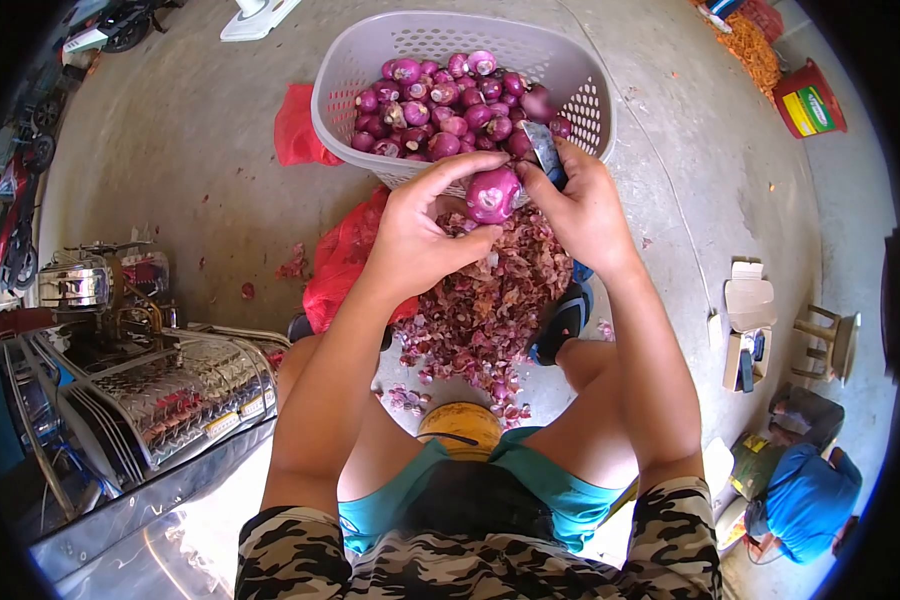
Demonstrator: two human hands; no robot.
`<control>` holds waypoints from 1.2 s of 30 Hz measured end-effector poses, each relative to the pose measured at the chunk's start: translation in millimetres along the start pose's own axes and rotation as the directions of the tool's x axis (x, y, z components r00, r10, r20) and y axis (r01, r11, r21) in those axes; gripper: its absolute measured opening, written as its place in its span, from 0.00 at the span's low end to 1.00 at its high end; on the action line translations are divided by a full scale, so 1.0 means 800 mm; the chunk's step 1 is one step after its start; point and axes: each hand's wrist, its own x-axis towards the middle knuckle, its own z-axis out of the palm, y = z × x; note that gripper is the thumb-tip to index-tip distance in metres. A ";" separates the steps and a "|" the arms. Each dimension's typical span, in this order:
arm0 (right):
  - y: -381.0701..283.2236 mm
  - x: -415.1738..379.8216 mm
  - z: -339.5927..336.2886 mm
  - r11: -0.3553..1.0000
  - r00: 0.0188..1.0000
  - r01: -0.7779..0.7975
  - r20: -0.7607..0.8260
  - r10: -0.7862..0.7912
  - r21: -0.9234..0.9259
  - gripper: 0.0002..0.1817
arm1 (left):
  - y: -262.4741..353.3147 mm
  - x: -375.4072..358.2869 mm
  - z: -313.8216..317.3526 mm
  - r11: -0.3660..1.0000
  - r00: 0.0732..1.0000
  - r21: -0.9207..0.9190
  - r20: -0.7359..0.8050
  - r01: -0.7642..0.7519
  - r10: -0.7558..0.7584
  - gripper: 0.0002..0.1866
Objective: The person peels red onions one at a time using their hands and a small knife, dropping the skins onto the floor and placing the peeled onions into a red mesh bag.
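Observation:
My left hand [425, 225] curls round a purple-red onion [492, 195], thumb below it and fingers above. My right hand [582, 205] grips a knife [544, 152] with a short, wide blade, its thumb near the onion's right side. Just beyond both hands, a grey perforated basket [370, 38] holds many peeled purple onions [445, 105]. Below the hands lies a large heap of dry onion skins [490, 310] on the floor, between my feet.
Red mesh bags [345, 265] lie left of the skins. A yellow container [460, 425] stands between my legs. A metal motorcycle sidecar [190, 390] is at left. At right are a cardboard box [750, 300], a stool [828, 345], a red bucket [810, 100] and a person in blue [810, 500].

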 end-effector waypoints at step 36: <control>-0.005 -0.008 0.004 0.944 0.995 0.069 0.047 -0.089 0.323 0.11 | 0.003 0.005 -0.012 0.859 0.954 -0.444 -0.029 0.254 -0.297 0.25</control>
